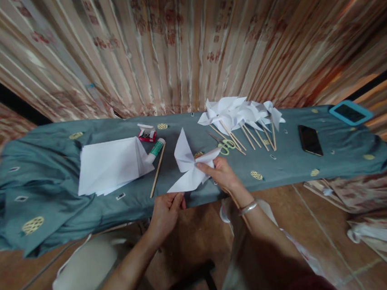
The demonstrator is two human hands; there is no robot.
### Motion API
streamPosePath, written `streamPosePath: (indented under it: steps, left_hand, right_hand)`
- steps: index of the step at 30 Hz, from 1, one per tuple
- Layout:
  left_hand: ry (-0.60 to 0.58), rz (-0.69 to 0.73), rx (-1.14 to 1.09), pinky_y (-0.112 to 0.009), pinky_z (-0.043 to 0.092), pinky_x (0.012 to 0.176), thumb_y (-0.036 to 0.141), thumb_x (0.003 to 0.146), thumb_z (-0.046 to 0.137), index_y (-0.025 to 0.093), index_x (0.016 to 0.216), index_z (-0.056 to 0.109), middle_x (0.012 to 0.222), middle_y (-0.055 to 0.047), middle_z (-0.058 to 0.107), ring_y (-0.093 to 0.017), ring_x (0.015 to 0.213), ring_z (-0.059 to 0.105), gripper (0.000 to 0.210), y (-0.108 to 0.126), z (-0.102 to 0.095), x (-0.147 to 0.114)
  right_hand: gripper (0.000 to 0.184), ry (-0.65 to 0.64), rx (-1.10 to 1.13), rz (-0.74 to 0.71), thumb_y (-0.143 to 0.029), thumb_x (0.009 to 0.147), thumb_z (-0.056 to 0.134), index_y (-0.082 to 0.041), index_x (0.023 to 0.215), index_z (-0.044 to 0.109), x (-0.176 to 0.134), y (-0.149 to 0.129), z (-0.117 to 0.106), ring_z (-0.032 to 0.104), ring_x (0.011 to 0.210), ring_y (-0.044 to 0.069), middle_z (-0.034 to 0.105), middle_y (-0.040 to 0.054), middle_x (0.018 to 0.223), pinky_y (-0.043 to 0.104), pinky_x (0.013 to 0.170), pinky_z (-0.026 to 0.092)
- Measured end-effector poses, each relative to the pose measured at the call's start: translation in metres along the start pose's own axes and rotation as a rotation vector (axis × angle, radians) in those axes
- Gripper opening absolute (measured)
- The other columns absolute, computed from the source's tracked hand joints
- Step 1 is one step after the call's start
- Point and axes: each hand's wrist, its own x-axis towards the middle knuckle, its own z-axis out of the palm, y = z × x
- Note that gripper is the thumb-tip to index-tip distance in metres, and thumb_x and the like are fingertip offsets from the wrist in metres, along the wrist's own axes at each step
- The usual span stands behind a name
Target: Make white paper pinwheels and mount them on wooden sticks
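Observation:
A white paper pinwheel (pixel 190 180) with folded blades is held over the near edge of the cloth-covered table. My right hand (pixel 222 172) grips it near the centre, the thumb pressed on the middle. The fingers of my left hand (pixel 167 211) are pinched at the tip of its lower left blade. Left of the pinwheel lies a thin wooden stick (pixel 157 173). A green and white glue stick (pixel 155 150) rests beside a stack of white paper (pixel 109 166). Behind it stands a small open red box (pixel 147 133) with small dark things inside.
Several finished pinwheels on sticks (pixel 236 111) lie at the back right, with green-handled scissors (pixel 227 146) in front of them. Farther right are a black phone (pixel 310 140) and a blue-framed tablet (pixel 350 112). A patterned curtain (pixel 177 50) hangs behind the table.

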Motion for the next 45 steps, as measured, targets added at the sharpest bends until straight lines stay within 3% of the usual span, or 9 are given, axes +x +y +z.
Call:
streamPosePath:
  steps: [4, 8, 18, 21, 25, 28, 39, 45]
  left_hand:
    - [-0.076, -0.091, -0.221, -0.025, 0.017, 0.044, 0.059, 0.074, 0.052, 0.019, 0.047, 0.054, 0.038, 0.006, 0.031, -0.008, 0.039, 0.025, 0.048, -0.002, 0.002, 0.008]
    - [-0.074, -0.131, -0.431, -0.023, 0.015, 0.042, 0.061, 0.068, 0.063, 0.016, 0.06, 0.064, 0.044, 0.005, 0.045, -0.006, 0.037, 0.026, 0.046, -0.004, 0.005, 0.013]
    - [-0.09, -0.241, -0.638, -0.022, 0.01, 0.04, 0.059, 0.06, 0.075, 0.011, 0.081, 0.072, 0.047, 0.005, 0.05, -0.003, 0.036, 0.026, 0.052, 0.003, 0.008, 0.01]
    - [-0.099, -0.26, -0.68, -0.022, 0.01, 0.039, 0.057, 0.06, 0.076, 0.011, 0.084, 0.072, 0.047, 0.006, 0.05, -0.002, 0.035, 0.026, 0.052, 0.008, 0.007, 0.011]
    - [-0.096, -0.255, -0.731, -0.022, 0.009, 0.039, 0.053, 0.062, 0.077, 0.011, 0.086, 0.072, 0.047, 0.007, 0.047, -0.002, 0.036, 0.026, 0.049, 0.01, 0.006, 0.014]
    - [-0.108, -0.262, -0.762, -0.021, 0.009, 0.039, 0.051, 0.063, 0.077, 0.011, 0.087, 0.071, 0.047, 0.007, 0.047, -0.002, 0.036, 0.024, 0.048, 0.012, 0.007, 0.016]
    - [-0.085, -0.163, -0.871, -0.02, 0.011, 0.038, 0.048, 0.062, 0.079, 0.011, 0.089, 0.069, 0.052, 0.006, 0.052, -0.001, 0.036, 0.026, 0.046, 0.02, 0.001, 0.032]
    - [-0.046, -0.103, -0.926, -0.019, 0.019, 0.04, 0.044, 0.058, 0.083, 0.011, 0.085, 0.072, 0.059, 0.002, 0.056, -0.003, 0.044, 0.036, 0.044, 0.029, -0.002, 0.043]
  right_hand:
    - [0.042, -0.021, 0.002, -0.011, -0.047, 0.057, 0.085, -0.017, 0.083, 0.073, 0.004, -0.002, -0.001, 0.066, 0.067, 0.017, 0.076, 0.0025, 0.08, 0.029, 0.067, 0.053]
    - [0.039, -0.058, 0.002, -0.052, -0.046, 0.062, 0.083, -0.018, 0.087, 0.073, 0.005, -0.005, 0.0, 0.066, 0.07, 0.016, 0.075, 0.0009, 0.081, 0.027, 0.069, 0.052]
    - [0.036, -0.044, 0.017, -0.076, -0.048, 0.067, 0.079, -0.019, 0.087, 0.071, 0.009, -0.006, -0.001, 0.06, 0.065, 0.013, 0.071, -0.0018, 0.074, 0.023, 0.061, 0.046]
    - [0.037, -0.007, 0.017, -0.127, -0.052, 0.068, 0.077, -0.021, 0.087, 0.07, 0.012, -0.004, -0.004, 0.063, 0.074, 0.015, 0.072, 0.0001, 0.081, 0.026, 0.069, 0.05]
    - [0.046, 0.094, 0.022, -0.186, -0.053, 0.062, 0.081, -0.024, 0.096, 0.069, 0.016, -0.001, -0.012, 0.065, 0.099, 0.02, 0.073, 0.0036, 0.099, 0.035, 0.094, 0.05]
    - [0.05, 0.116, 0.003, -0.198, -0.052, 0.062, 0.082, -0.024, 0.101, 0.069, 0.017, -0.001, -0.016, 0.063, 0.108, 0.022, 0.072, 0.0057, 0.108, 0.039, 0.103, 0.046]
    - [0.056, 0.173, -0.028, -0.171, -0.056, 0.063, 0.08, -0.022, 0.106, 0.068, 0.012, -0.002, -0.02, 0.063, 0.112, 0.024, 0.071, 0.009, 0.115, 0.042, 0.107, 0.044]
    - [0.052, 0.165, -0.012, -0.166, -0.054, 0.061, 0.082, -0.022, 0.1, 0.07, 0.011, -0.001, -0.016, 0.066, 0.104, 0.023, 0.074, 0.0078, 0.106, 0.043, 0.102, 0.047]
